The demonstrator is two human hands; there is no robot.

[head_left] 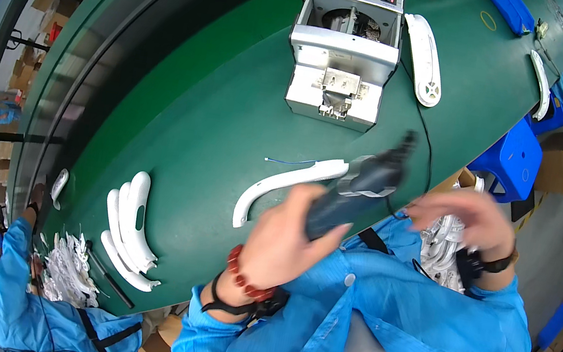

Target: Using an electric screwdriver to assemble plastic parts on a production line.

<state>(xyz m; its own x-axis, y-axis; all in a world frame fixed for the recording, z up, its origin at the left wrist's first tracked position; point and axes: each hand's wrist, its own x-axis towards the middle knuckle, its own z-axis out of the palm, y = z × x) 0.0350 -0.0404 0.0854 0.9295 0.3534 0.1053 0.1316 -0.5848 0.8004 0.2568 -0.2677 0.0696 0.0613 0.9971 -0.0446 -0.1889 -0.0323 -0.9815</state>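
Note:
My left hand (290, 240) is closed around a dark electric screwdriver (360, 192), its narrow end pointing up and away to the right; motion blurs it. A curved white plastic shell (280, 183) lies on the green table partly behind the screwdriver, with a thin blue wire (291, 161) beside it. My right hand (469, 220) is in the air at the table's near edge, to the right of the screwdriver. Its fingers are blurred but look loosely apart, and I see nothing held in them. Below it is a heap of white parts (443, 249).
A grey metal machine (345, 53) stands at the far middle of the table, a long white shell (424, 62) next to it. Several curved white shells (130, 226) lie at left, near a co-worker's blue sleeve (14, 259). A blue stool (512, 161) stands at right. A black cord (430, 152) crosses the table.

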